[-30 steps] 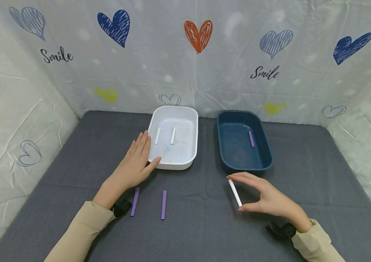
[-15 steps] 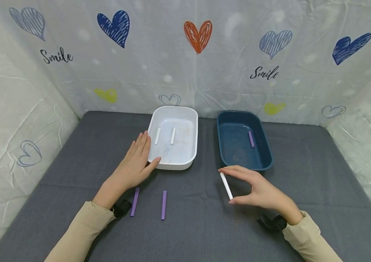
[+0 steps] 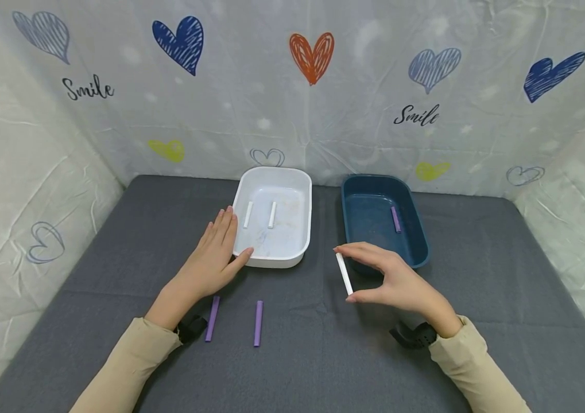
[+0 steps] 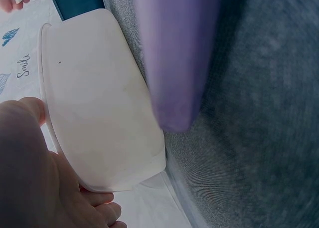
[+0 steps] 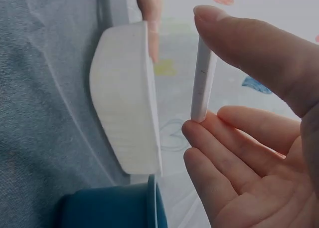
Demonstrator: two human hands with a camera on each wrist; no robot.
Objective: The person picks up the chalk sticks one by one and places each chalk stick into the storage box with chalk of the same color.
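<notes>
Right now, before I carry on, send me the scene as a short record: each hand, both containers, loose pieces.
Left hand: touching the white container at its left side
Right hand: pinching a white stick by its ends, off the table
White container holds: two white sticks
Blue container holds: one purple stick
Loose on table: two purple sticks, apart

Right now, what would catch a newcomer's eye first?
Probably the white stick the right hand pinches by its ends, near the blue tub. Left of that stands the white tub holding two white sticks, the left hand at its rim. Two purple sticks lie nearer the camera.
</notes>
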